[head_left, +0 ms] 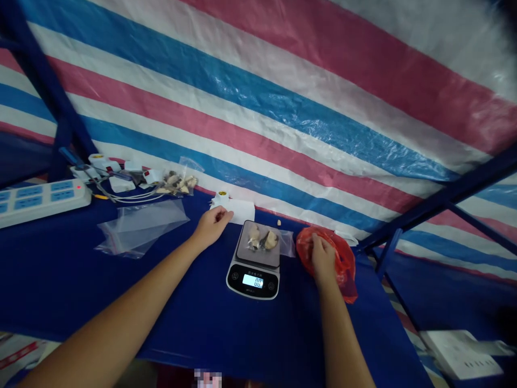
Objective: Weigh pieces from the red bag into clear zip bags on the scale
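Note:
My left hand [213, 226] is closed at the left of the scale, its fingers curled in beside a white paper [241, 210]. Nothing shows in its fingers. My right hand [323, 258] reaches into the mouth of a red plastic bag [345, 264], fingertips pressed together; whatever they hold is hidden. Between the hands stands a digital kitchen scale [253, 281], its lit display reading 0.0. On its platform lies a clear plastic bag [287, 243] with pale and dark mushroom-like pieces [270, 240], its end hanging over the right edge. One small pale piece [279, 222] sits behind the scale.
Flat clear zip bags [147, 223] lie on the blue table at left. Behind them are a filled clear bag [177, 183], white cables and small white boxes. A power strip [44, 199] is at far left, another white one [460, 353] at lower right. Striped sheeting slopes behind.

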Motion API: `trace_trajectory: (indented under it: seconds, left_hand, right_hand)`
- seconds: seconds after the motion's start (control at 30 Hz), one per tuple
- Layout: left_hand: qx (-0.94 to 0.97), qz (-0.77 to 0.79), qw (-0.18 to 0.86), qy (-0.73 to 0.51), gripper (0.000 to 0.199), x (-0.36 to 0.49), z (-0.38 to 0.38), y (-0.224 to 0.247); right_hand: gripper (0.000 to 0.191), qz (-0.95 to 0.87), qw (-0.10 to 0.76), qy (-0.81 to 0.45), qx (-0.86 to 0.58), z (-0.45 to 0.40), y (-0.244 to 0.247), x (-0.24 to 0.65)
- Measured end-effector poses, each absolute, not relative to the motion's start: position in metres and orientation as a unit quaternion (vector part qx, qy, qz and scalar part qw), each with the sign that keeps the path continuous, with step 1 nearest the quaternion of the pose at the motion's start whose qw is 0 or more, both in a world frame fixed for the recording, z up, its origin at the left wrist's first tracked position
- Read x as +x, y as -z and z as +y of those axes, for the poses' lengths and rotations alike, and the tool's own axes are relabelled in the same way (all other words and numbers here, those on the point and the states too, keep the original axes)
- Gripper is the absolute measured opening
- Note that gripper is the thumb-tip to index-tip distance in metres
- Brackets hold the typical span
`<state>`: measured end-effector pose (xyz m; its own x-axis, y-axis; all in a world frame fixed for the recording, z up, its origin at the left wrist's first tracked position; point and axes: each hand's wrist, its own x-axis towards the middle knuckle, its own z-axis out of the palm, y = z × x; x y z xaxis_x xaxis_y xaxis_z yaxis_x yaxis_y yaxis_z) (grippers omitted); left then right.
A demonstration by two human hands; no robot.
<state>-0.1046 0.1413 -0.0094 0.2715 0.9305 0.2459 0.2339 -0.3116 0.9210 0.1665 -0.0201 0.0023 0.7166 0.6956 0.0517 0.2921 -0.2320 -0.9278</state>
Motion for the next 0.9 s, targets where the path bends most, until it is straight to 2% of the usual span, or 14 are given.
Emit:
trace_trajectory:
  seconds: [0.2, 0.4, 0.6, 0.7, 0.8, 0.9]
  left_hand:
    - [0.717, 0.458, 0.312, -0.421, 0.051, -0.103, 0.149, 0.017]
    - [0.731, 0.442, 0.312, -0.415, 0.047, -0.101, 0.157, 0.021]
    - [0.747, 0.421, 0.324, -0.399, 0.044, -0.103, 0.158, 0.021]
    - [0.75, 0.411, 0.328, -0.4, 0.043, -0.103, 0.158, 0.021]
    - [0.75, 0.406, 0.327, -0.406, 0.042, -0.102, 0.159, 0.022]
    - [0.751, 0.404, 0.329, -0.405, 0.041, -0.102, 0.16, 0.025]
  right_hand:
    - [0.041, -0.365, 0.463, -0.209, -0.78, -0.011, 0.019, 0.172]
    - [0.028, -0.457, 0.346, -0.183, -0.799, 0.04, -0.028, 0.189]
    - [0.013, -0.503, 0.243, -0.3, -0.773, 0.101, -0.047, 0.17]
    - [0.014, -0.505, 0.244, -0.331, -0.759, 0.107, -0.051, 0.165]
    - [0.008, -0.504, 0.289, -0.318, -0.749, 0.08, -0.073, 0.162]
    - [0.024, -0.511, 0.353, -0.29, -0.728, 0.009, -0.107, 0.15]
